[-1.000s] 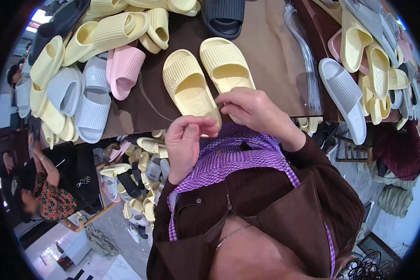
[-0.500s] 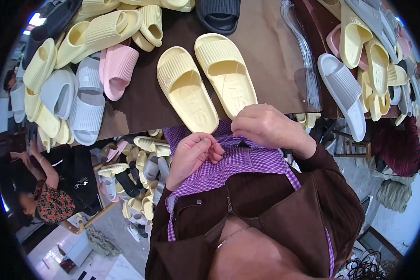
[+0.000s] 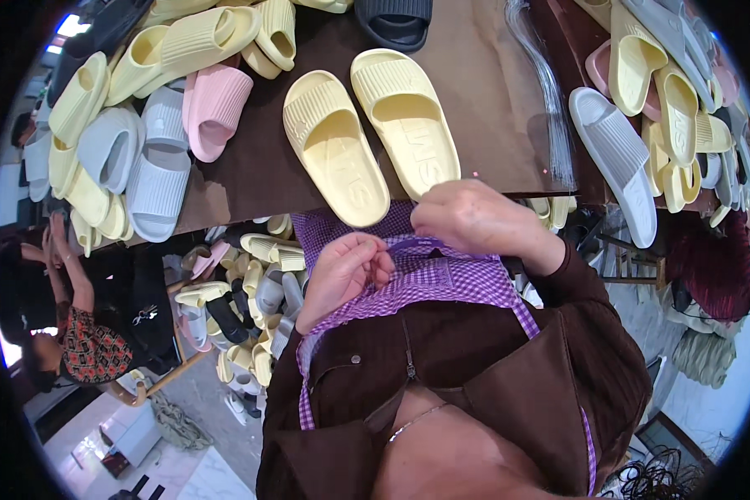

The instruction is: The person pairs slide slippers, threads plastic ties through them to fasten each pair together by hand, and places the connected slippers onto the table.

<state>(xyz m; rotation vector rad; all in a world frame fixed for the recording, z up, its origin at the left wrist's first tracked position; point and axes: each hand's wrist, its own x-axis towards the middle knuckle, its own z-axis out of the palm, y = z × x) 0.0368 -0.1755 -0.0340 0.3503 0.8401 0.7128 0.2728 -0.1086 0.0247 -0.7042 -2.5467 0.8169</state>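
Note:
Side by side on the brown tabletop in front of me lie two pale yellow slide slippers, the left one (image 3: 338, 158) and the right one (image 3: 417, 137), toes pointing away. My left hand (image 3: 343, 279) is just below the left slipper's heel, over my purple checked apron (image 3: 408, 282), with thumb and fingertips pinched together. By the heel of the right slipper, my right hand (image 3: 477, 218) is closed, knuckles up, its fingertips turned inward. Whatever either hand pinches is too thin or too hidden to make out.
A bundle of clear thin strands (image 3: 550, 92) lies right of the slippers. Slippers in yellow, grey and pink pile up on the left, with a pink one (image 3: 217, 108) nearest; a grey one (image 3: 612, 158) overhangs the right edge. Another person (image 3: 92, 342) sits at far left.
The view has shifted slightly, so the slippers sit a little higher. My left fingers have drawn closer together, while my right hand stays near the right heel. The other person's arms have moved.

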